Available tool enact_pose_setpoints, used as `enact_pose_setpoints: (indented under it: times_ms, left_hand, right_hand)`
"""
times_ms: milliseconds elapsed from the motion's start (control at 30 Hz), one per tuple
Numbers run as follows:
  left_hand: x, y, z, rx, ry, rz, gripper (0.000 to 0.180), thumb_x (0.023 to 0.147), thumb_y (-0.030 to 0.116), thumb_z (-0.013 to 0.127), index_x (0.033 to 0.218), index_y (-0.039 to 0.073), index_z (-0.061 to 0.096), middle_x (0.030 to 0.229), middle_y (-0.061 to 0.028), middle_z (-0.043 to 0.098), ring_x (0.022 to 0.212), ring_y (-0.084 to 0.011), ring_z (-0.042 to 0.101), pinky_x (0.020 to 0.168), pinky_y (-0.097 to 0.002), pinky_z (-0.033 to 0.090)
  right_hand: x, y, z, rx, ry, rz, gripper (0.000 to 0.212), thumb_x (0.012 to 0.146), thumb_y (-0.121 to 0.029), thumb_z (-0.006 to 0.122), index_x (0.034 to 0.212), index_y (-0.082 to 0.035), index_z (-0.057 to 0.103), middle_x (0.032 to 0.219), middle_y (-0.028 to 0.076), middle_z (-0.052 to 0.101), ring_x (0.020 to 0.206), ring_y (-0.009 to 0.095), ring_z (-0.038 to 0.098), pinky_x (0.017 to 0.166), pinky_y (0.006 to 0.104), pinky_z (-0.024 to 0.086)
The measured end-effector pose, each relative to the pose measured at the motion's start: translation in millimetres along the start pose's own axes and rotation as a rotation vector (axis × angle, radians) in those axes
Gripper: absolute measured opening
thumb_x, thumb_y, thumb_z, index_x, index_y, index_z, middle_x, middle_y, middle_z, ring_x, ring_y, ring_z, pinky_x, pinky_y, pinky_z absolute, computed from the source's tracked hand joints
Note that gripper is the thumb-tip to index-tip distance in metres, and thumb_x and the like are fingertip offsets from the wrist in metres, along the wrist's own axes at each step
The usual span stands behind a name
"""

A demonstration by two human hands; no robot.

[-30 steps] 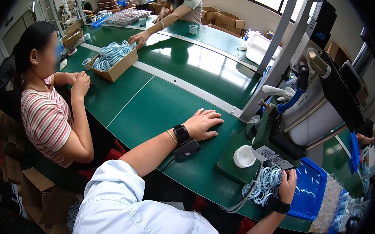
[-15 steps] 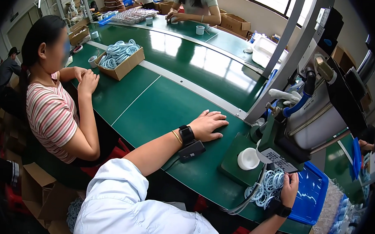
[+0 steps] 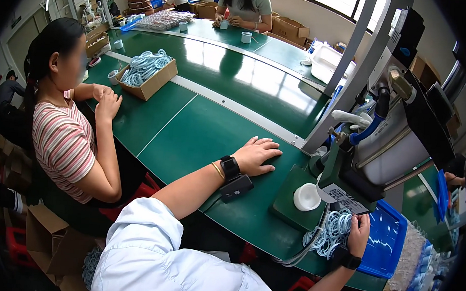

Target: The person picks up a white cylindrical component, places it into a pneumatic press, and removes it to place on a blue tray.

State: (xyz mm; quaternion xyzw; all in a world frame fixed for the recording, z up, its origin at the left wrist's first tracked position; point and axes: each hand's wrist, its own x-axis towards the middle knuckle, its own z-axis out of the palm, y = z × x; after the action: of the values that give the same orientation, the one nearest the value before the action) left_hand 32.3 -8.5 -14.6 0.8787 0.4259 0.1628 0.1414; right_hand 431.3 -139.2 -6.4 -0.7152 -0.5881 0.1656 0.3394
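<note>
My left hand (image 3: pixel 257 156) lies flat on the green table (image 3: pixel 190 142), fingers spread, holding nothing. A dark band and a small black box sit at its wrist. My right hand (image 3: pixel 358 236) is at the lower right, between a pile of coiled light-blue tubes or cords (image 3: pixel 337 226) and a blue tray (image 3: pixel 385 248). Its fingers are curled together near the lower edge of the press machine (image 3: pixel 348 192); what they hold, if anything, is hidden. Left of the pile, a white round cup-like part (image 3: pixel 307 197) sits on the press's green base (image 3: pixel 287 214).
The press's metal post (image 3: pixel 351 83) rises at the right. A cardboard box of light-blue coils (image 3: pixel 151 83) stands at the far left, near a seated co-worker in a striped shirt (image 3: pixel 63 139). Another co-worker (image 3: pixel 244 11) sits across the table. Clear plastic parts (image 3: pixel 412 255) lie beyond the blue tray.
Both my hands stay where they were; the view shifts very slightly. The co-worker across the table has shifted their hands around a small white cup. A person at the far left has leaned forward.
</note>
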Motion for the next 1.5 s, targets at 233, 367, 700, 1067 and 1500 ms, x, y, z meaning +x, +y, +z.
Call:
enact_pose_setpoints:
  times_ms: [233,367,700,1067,1500]
  left_hand:
    - [0,-1,1,-0.001,0.005,0.002,0.051,0.084,0.031,0.061,0.131,0.015,0.047,0.139,-0.009,0.04,0.133,-0.0288,0.03,0.11,-0.0508,0.02]
    - [1,0,1,0.0,0.001,0.001,0.051,0.084,0.031,0.061,0.131,0.015,0.047,0.139,-0.0091,0.04,0.133,-0.0285,0.031,0.11,-0.0501,0.02]
    - [1,-1,2,0.005,0.004,0.006,0.051,0.084,0.03,0.061,0.13,0.014,0.047,0.139,-0.0091,0.04,0.133,-0.0285,0.031,0.11,-0.0496,0.02]
    - [-37,-30,-60,0.116,0.271,-0.052,0.034,0.083,0.029,0.063,0.113,0.014,0.061,0.117,-0.0058,0.06,0.126,-0.0278,0.04,0.103,-0.0491,0.029]
    - [-138,-71,-123,0.318,0.201,-0.496,0.069,0.066,0.028,0.079,0.126,0.01,0.049,0.121,-0.0105,0.054,0.112,-0.0276,0.051,0.095,-0.0361,0.039]
  right_hand:
    - [-1,-3,-1,-0.012,-0.01,-0.014,0.016,0.088,-0.014,0.054,0.081,0.0,0.053,0.1,0.022,0.059,0.124,0.041,0.039,0.101,0.0444,0.031]
    - [-1,-4,-1,-0.011,-0.002,-0.02,0.016,0.088,-0.015,0.054,0.082,-0.001,0.053,0.1,0.021,0.059,0.123,0.041,0.04,0.102,0.045,0.03]
    - [-2,-5,-1,-0.016,0.008,-0.027,0.015,0.088,-0.015,0.054,0.081,-0.001,0.054,0.099,0.019,0.06,0.122,0.04,0.04,0.102,0.0454,0.03]
    - [-1,3,1,-0.011,0.01,-0.054,0.015,0.088,-0.015,0.052,0.083,-0.001,0.055,0.096,0.017,0.06,0.123,0.039,0.04,0.104,0.0453,0.029]
    - [0,-4,-1,0.003,-0.007,-0.028,0.014,0.089,-0.015,0.052,0.084,-0.002,0.054,0.098,0.016,0.06,0.121,0.039,0.041,0.105,0.0454,0.028]
